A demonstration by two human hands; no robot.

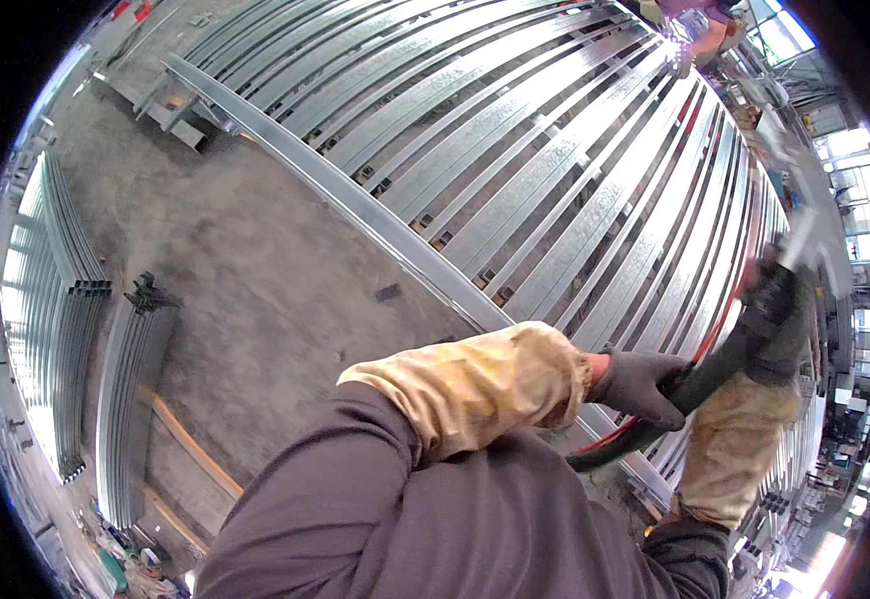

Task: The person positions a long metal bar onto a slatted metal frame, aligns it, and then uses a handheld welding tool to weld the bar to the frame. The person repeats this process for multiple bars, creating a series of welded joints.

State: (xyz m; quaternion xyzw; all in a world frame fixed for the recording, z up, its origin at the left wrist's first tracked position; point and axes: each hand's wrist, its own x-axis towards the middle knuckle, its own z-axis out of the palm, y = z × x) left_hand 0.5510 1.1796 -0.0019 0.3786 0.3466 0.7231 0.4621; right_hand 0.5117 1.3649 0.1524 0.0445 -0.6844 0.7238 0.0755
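My left hand [645, 387], in a dark grey glove, is closed round a thick black cable [720, 377] with a thin red line beside it. The cable runs from beside my body up to a welding gun [777, 290] with a pale metal front end, blurred by motion. Also gloved, my right hand [783, 339] wraps round the gun's black handle; its fingers are partly smeared. Both forearms wear tan protective sleeves. Beyond my hands lies a large frame of galvanized steel bars [515, 235], and the gun is over its right side.
A long steel beam [355, 205] edges the frame on the left. Stacked steel profiles [55, 299] and a narrower stack [130, 399] lie on the concrete floor [255, 270]. At the far end a co-worker's arm [705, 42] is beside a bright spark.
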